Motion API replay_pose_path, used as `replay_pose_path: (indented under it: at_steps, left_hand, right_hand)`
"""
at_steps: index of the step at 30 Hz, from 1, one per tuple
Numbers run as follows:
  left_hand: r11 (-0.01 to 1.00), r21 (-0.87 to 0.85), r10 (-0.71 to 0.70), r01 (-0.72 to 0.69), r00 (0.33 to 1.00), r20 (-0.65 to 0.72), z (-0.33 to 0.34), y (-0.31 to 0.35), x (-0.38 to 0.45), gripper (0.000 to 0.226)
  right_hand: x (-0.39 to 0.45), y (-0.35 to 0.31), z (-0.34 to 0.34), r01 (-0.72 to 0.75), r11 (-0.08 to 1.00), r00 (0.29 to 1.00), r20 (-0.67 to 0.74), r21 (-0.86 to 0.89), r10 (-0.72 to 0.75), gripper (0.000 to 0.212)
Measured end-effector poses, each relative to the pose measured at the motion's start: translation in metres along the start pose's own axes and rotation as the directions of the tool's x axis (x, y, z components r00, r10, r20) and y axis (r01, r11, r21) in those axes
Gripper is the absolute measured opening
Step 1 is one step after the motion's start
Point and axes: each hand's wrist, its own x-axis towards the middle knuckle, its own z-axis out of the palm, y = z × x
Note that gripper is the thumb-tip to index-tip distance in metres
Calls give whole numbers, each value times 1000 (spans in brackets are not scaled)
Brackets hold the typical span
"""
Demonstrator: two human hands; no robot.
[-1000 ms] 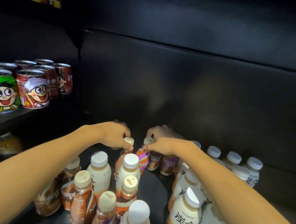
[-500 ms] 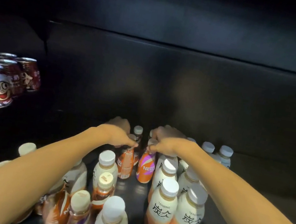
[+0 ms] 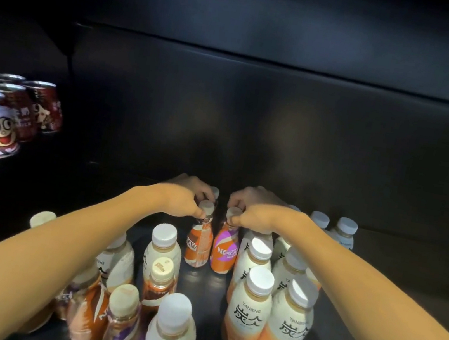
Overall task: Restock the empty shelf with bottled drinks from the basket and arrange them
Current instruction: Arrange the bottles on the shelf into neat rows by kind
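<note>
I judge the restock well along: many bottles already stand on the shelf (image 3: 375, 287), and the basket is out of view, so I can't tell what's left. My left hand (image 3: 183, 201) pinches the neck of the orange bottle (image 3: 199, 243); my right hand (image 3: 256, 219) pinches the purple bottle (image 3: 224, 250). Both stand at 12 o'clock, touching, long axes upright, caps up, labels facing me.

Dim overall, lit from the near side; bright on the forearms and bottle caps (image 3: 260, 280). Glossy reflections on the dark back panel (image 3: 281, 137). Soft blur and wide-angle bending toward the edges.
</note>
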Motion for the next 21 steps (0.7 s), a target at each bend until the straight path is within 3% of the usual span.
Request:
replay_pose_path:
  at_steps: [2, 11, 21]
  left_hand:
    - [1000, 17, 1, 0, 1000, -29, 2, 2, 1, 33]
    - [999, 1, -48, 49, 992, -115, 7, 7, 3, 29]
    - [996, -36, -87, 83, 989, -121, 10, 6, 2, 31]
  right_hand:
    - [2, 0, 1, -7, 1000, 1000, -17, -27, 6, 13]
    - [-1, -7, 2, -43, 997, 997, -62, -60, 39, 18]
    - [-2, -11, 4, -97, 994, 994, -62, -42, 94, 18]
